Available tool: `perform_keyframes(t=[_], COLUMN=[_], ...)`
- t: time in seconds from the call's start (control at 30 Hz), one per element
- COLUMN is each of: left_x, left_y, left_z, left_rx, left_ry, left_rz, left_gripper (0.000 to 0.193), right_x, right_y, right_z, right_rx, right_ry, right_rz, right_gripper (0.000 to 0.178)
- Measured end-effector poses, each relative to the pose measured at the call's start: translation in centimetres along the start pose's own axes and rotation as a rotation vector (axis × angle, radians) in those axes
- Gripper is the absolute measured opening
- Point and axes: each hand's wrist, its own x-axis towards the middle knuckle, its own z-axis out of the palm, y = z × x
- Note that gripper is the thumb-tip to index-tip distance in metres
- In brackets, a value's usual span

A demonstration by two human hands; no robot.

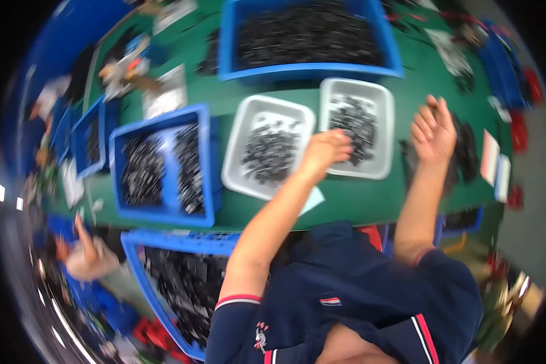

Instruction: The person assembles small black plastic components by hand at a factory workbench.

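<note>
My left hand (329,151) is over the near left rim of the right-hand white tray (384,139), its fingers curled together; whatever they hold is hidden by blur. Small black parts (353,126) lie heaped in that tray. Just left of it, a second white tray (233,159) holds more small black parts (270,151), partly under my left forearm. To the right of the trays, my right hand (434,130) is raised above the green table with its fingers bent inward. Anything in its grip is too small or blurred to make out.
A large blue bin (309,74) full of black parts stands behind the trays. Another divided blue bin (209,164) is at their left. Below the table edge sits a blue crate (141,276) of black pieces. Dark bags (465,151) lie at the right. A co-worker (91,258) is at lower left.
</note>
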Motion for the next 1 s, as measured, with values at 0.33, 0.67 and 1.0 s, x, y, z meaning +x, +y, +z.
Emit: perform_keyframes(t=[0.33,0.67,1.0], left_x=[-14.5,-21.3,-20.1], left_y=[5.0,1.8,4.4], left_z=[-11.1,-24.6,-32.2], left_rx=[0.300,0.215,0.468], left_ry=[0.424,1.038,1.117], left_rz=[0.283,0.679,0.753], left_gripper=[0.037,0.025,0.021], right_x=[3.2,12.1,15.0], right_y=[14.9,37.5,50.3], right_z=[11.6,21.8,21.0], right_rx=[-0.741,-1.883,-2.614], right_ry=[-0.179,-1.070,-0.909], right_rz=[0.304,0.133,0.402], right_gripper=[0.035,0.020,0.028])
